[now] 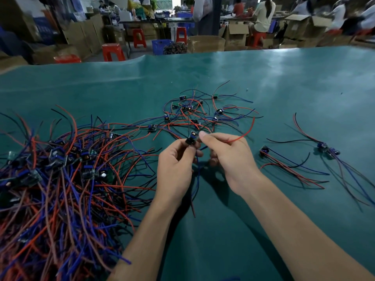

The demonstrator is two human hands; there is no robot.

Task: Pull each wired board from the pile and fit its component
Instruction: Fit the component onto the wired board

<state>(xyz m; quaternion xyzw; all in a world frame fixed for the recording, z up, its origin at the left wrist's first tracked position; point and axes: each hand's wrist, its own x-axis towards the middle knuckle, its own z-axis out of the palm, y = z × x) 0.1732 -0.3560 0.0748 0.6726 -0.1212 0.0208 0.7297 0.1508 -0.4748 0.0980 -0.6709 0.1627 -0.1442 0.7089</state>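
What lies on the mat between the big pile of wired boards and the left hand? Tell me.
In the head view, only stray red, blue and black wire ends trailing from the pile cross the green mat there; no loose board sits before the left hand.

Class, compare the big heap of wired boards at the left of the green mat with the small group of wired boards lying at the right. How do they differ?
The big tangled heap of wired boards is dense and stacked; the small group of wired boards at right lies flat, a few pieces apart. The heap's wires cross every way; the group's wires trail roughly alike. Both carry red, blue and black wires on the green mat.
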